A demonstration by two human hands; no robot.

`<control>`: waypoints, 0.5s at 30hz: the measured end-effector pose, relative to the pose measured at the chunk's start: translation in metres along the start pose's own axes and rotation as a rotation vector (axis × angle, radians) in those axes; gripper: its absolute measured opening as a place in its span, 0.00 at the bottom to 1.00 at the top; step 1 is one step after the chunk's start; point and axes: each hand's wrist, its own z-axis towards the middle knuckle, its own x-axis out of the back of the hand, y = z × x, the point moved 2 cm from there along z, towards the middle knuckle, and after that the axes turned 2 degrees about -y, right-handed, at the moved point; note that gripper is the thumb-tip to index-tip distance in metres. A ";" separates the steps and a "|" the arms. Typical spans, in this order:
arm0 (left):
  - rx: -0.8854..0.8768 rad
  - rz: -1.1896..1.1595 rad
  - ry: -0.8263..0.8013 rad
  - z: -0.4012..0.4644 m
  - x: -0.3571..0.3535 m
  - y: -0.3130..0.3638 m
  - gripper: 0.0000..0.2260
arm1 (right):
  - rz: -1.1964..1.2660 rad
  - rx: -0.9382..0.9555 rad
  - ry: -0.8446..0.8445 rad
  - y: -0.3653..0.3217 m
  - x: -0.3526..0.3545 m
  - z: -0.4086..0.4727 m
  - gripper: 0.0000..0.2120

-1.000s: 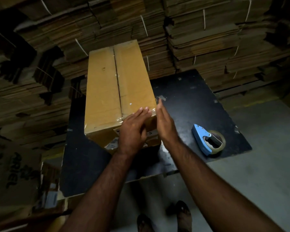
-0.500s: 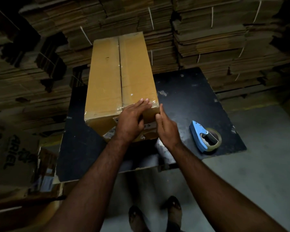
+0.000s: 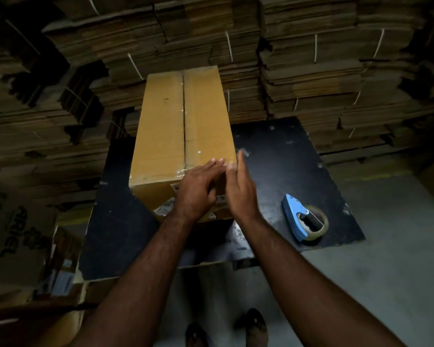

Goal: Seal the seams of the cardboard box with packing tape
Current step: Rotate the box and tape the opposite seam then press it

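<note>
A long brown cardboard box [image 3: 161, 126] lies on a black board [image 3: 286, 166], its two top flaps meeting in a centre seam that runs away from me. Clear tape glints along its near top edge. My left hand [image 3: 198, 189] lies flat over the near right corner of the box, fingers together and stretched out. My right hand [image 3: 241, 189] stands edge-on against the right side of that same corner, fingers straight. Neither hand holds anything. A blue tape dispenser [image 3: 303, 217] with a roll of clear tape rests on the board to the right of my right hand.
Tall stacks of flattened, string-tied cardboard [image 3: 311, 71] wall in the back and left. A printed carton [image 3: 18, 236] stands at the lower left. Grey concrete floor [image 3: 373, 271] lies to the right, and my feet [image 3: 226, 329] show below the board's near edge.
Both hands have stayed at the near right corner of the box, sliding slightly along its edge. The view has shifted, so the box sits more centred. The dispenser has not moved.
</note>
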 end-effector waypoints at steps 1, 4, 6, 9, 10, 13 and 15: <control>0.011 -0.021 -0.002 0.000 0.002 0.000 0.30 | -0.017 -0.018 -0.006 -0.007 -0.001 0.005 0.27; 0.097 -0.266 0.027 0.000 0.015 -0.003 0.26 | -0.109 -0.048 -0.022 -0.013 0.005 0.019 0.26; 0.170 -0.339 0.102 0.004 0.032 -0.010 0.22 | -0.159 -0.043 0.004 -0.018 0.013 0.031 0.25; 0.336 -0.143 0.272 0.018 0.064 -0.034 0.18 | -0.243 0.009 -0.002 -0.034 0.015 0.056 0.24; 0.417 -0.034 0.265 0.024 0.074 -0.044 0.19 | -0.288 0.002 -0.019 -0.040 0.014 0.064 0.24; 0.706 0.176 0.031 0.032 0.087 -0.076 0.22 | -0.410 -0.061 -0.085 -0.049 0.005 0.080 0.26; 0.767 0.151 -0.078 0.029 0.088 -0.092 0.20 | -0.468 -0.078 -0.103 -0.051 -0.001 0.082 0.27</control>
